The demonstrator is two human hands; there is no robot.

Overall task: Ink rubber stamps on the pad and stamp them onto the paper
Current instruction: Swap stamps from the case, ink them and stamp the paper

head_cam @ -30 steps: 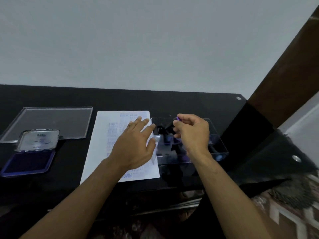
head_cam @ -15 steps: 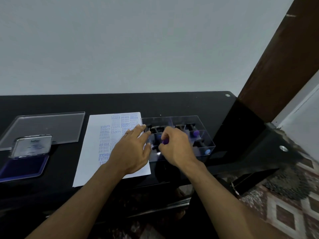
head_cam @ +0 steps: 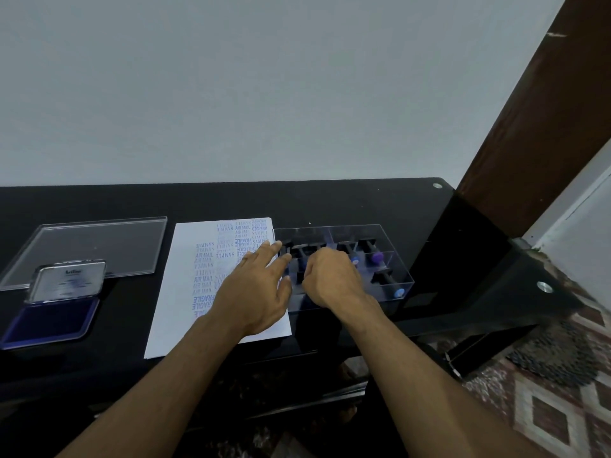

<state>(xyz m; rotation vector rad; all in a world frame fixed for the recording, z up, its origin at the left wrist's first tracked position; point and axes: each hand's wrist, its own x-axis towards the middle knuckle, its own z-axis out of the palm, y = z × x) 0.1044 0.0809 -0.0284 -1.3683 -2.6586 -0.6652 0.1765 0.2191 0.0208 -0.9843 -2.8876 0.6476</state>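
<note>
My left hand lies flat on the right half of the paper, fingers straight and spread, fingertips reaching the paper's right edge beside the clear stamp box. My right hand is inside the left part of that box, fingers curled downward; whether they have hold of a stamp I cannot tell, as the hand hides them. Stamps with black handles stand in the box compartments, among them a purple-capped stamp and a blue-capped stamp to the right. The paper bears rows of blue impressions reading SAMPLE, AIR MAIL and FRAGILE. The ink pad sits open at the left of the black tabletop, well apart from the paper, its lid raised. A clear box lid lies behind it.
</note>
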